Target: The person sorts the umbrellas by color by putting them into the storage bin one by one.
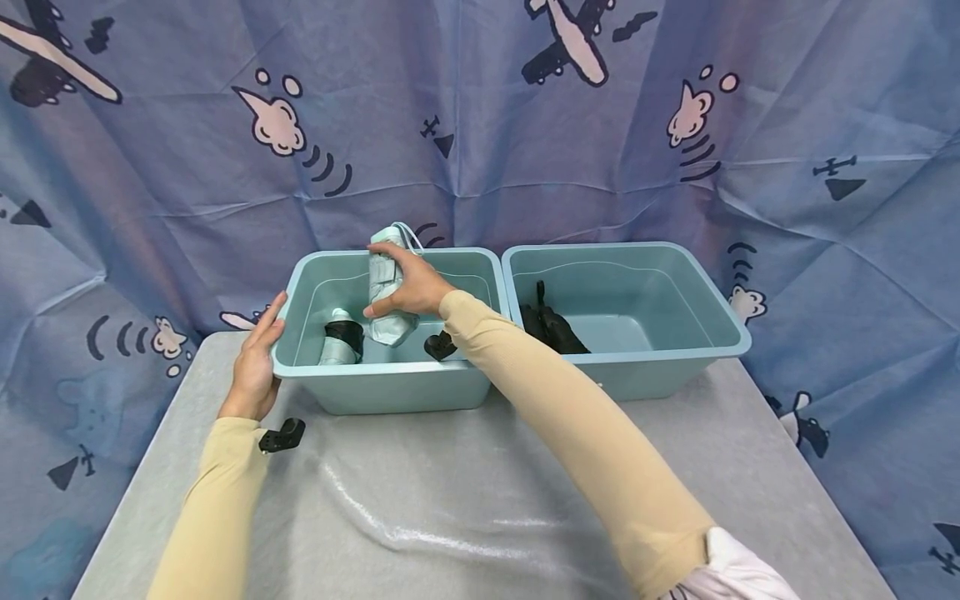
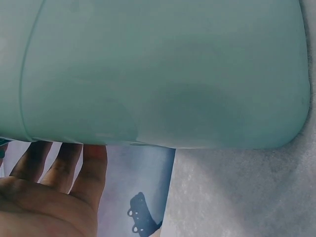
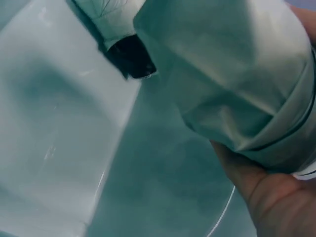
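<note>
In the head view my right hand (image 1: 415, 287) grips a pale green folded umbrella (image 1: 384, 279) with a white cord loop at its top. The umbrella stands tilted inside the left bin (image 1: 397, 390), its top rising above the back rim. The right wrist view shows the umbrella's wrapped cloth (image 3: 222, 74) close up, with the thumb against it. My left hand (image 1: 255, 367) rests at the bin's left rim, fingers extended along the outside. Left of the held umbrella, a pale roll with a black band (image 1: 342, 337) lies in the same bin.
A second green bin (image 1: 660, 363) stands right beside the first, with a black folded umbrella (image 1: 553, 327) in its left part. Both bins sit on a grey cloth-covered table (image 1: 420, 500). A blue patterned curtain (image 1: 480, 125) hangs close behind them.
</note>
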The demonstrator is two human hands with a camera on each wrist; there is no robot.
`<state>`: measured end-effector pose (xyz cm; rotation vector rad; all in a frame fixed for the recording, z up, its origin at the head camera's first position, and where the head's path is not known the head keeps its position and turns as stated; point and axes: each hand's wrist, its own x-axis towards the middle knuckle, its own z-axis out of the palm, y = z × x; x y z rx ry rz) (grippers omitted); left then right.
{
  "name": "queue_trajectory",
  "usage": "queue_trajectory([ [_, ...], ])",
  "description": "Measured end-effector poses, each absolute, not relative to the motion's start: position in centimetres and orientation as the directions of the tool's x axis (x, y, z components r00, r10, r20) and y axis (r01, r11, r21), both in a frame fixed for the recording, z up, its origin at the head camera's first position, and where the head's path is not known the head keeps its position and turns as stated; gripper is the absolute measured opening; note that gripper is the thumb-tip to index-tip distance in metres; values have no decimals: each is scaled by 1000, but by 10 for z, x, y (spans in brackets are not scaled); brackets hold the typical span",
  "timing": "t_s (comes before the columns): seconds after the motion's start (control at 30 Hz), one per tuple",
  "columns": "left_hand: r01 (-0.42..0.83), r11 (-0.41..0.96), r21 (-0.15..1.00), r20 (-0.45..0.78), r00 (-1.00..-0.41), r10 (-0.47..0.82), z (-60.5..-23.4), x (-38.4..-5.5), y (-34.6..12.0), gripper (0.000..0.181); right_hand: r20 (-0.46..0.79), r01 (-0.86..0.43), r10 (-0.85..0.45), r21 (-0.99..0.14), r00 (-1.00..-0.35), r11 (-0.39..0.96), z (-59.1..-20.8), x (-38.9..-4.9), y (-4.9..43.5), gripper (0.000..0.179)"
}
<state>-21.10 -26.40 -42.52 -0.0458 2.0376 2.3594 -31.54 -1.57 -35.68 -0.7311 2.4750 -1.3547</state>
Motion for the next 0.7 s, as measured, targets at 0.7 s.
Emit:
queue_trajectory([
  [0.7, -27, -161, 987, -28, -1000, -4, -425, -212, -264, 56, -187, -268, -607, -771, -772, 578, -383, -314, -32, 90],
])
